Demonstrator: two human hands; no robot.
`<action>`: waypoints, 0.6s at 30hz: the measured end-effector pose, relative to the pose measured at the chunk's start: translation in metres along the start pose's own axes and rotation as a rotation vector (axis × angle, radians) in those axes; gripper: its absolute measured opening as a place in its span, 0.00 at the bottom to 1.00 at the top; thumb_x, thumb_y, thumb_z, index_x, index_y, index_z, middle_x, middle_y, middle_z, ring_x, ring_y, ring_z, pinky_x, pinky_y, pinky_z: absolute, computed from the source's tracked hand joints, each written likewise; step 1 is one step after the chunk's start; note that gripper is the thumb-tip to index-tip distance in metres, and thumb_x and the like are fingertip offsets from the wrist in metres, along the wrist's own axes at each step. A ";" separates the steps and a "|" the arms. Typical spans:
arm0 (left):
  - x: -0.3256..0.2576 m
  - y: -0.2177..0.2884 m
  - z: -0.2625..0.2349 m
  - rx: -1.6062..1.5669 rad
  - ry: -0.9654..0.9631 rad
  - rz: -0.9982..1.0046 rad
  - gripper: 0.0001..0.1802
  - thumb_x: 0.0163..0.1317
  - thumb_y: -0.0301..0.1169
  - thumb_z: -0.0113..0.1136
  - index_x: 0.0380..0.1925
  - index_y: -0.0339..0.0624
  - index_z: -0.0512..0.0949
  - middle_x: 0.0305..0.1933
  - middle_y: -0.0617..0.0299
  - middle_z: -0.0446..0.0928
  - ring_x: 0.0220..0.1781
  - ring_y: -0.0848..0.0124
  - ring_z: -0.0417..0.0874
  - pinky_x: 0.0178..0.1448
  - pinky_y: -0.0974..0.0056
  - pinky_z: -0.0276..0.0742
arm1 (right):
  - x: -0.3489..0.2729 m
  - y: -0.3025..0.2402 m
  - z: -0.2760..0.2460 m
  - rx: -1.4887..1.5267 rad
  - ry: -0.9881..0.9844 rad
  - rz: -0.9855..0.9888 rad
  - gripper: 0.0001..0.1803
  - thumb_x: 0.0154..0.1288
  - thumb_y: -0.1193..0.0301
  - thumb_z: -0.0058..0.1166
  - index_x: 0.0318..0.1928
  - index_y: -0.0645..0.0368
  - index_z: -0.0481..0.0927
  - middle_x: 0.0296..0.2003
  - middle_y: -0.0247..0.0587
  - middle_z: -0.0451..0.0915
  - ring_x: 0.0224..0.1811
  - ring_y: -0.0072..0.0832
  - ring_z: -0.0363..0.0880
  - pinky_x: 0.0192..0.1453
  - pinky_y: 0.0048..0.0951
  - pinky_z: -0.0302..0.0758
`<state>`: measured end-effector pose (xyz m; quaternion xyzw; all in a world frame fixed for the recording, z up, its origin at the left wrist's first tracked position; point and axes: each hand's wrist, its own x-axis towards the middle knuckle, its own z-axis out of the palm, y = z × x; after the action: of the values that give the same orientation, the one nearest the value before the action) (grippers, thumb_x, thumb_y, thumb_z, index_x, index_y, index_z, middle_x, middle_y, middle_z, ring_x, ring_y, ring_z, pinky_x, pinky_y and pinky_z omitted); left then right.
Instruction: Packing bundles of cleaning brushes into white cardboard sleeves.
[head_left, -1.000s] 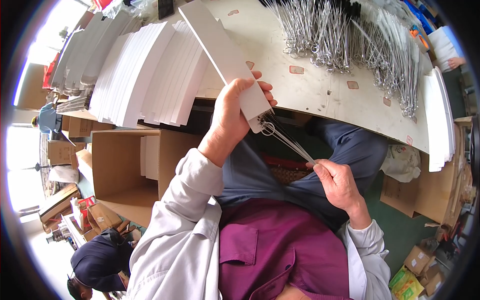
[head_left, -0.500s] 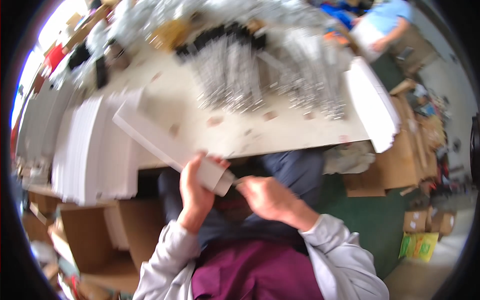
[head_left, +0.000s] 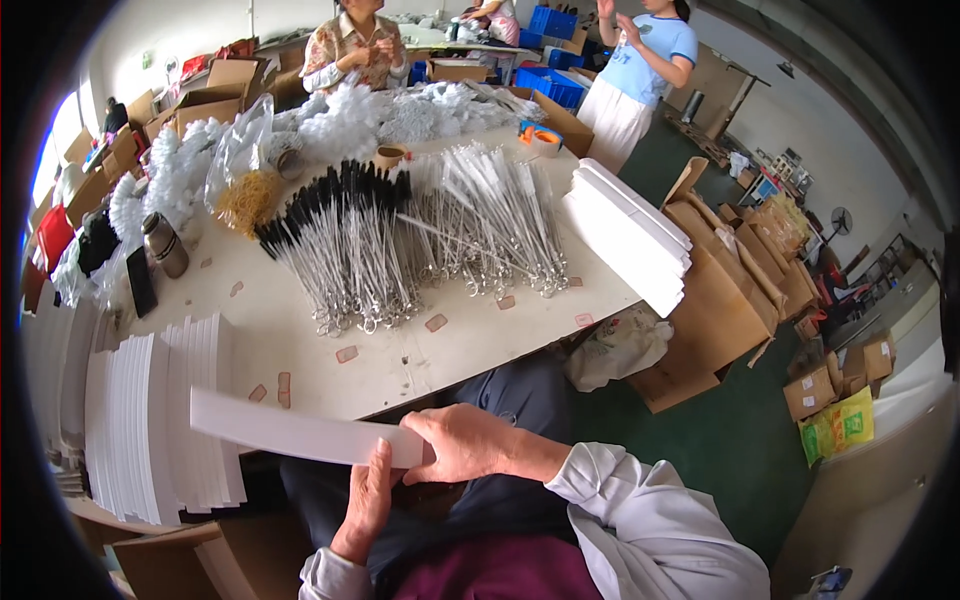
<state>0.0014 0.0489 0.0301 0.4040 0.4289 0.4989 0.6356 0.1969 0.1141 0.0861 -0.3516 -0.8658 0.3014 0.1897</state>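
A long, narrow white carton (head_left: 290,432) lies across my lap by the table's front edge, its far end toward the left. My left hand (head_left: 366,505) grips it from below near its right end, thumb against the side. Wrapped round that same end is my right hand (head_left: 465,442), its fingers covering the end of the carton. Whether anything is inside cannot be seen. Beyond the hands, wire-handled brushes (head_left: 345,245) with black bristles lie fanned on the table, handle loops toward me. Beside them is a bundle of similar brushes (head_left: 495,220) with pale heads.
Stacked white cartons (head_left: 150,430) stand at the left; more white cartons (head_left: 630,240) lie at the table's right edge. A steel flask (head_left: 165,245), a dark phone (head_left: 141,283) and yellow rubber bands (head_left: 247,202) are on the table (head_left: 400,365). Two people stand beyond it.
The carton has turned flatter and its near end, with a flap sticking out before, is now covered by my right hand. The view has tilted up, showing more of the room.
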 end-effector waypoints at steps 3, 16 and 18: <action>-0.008 0.011 -0.018 0.315 -0.291 -0.152 0.25 0.81 0.49 0.54 0.51 0.33 0.79 0.41 0.62 0.82 0.44 0.73 0.82 0.48 0.65 0.80 | -0.009 0.009 -0.001 -0.043 -0.002 -0.001 0.25 0.58 0.58 0.72 0.42 0.64 0.75 0.35 0.53 0.85 0.38 0.54 0.87 0.41 0.46 0.83; -0.007 0.045 0.012 1.455 -0.336 0.490 0.34 0.50 0.38 0.76 0.53 0.32 0.73 0.45 0.44 0.81 0.47 0.48 0.84 0.54 0.46 0.79 | -0.019 -0.005 -0.008 -0.144 -0.281 -0.061 0.26 0.55 0.53 0.67 0.35 0.68 0.80 0.30 0.57 0.86 0.39 0.52 0.88 0.46 0.47 0.85; -0.005 0.025 0.004 1.429 -0.357 0.438 0.26 0.50 0.39 0.75 0.42 0.36 0.74 0.38 0.47 0.83 0.37 0.49 0.87 0.41 0.49 0.83 | -0.016 -0.003 0.003 -0.154 -0.316 -0.070 0.31 0.54 0.48 0.69 0.35 0.69 0.80 0.29 0.58 0.86 0.38 0.52 0.88 0.45 0.45 0.85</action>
<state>-0.0031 0.0478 0.0553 0.8668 0.4481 0.1419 0.1663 0.2046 0.0999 0.0844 -0.2830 -0.9170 0.2791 0.0342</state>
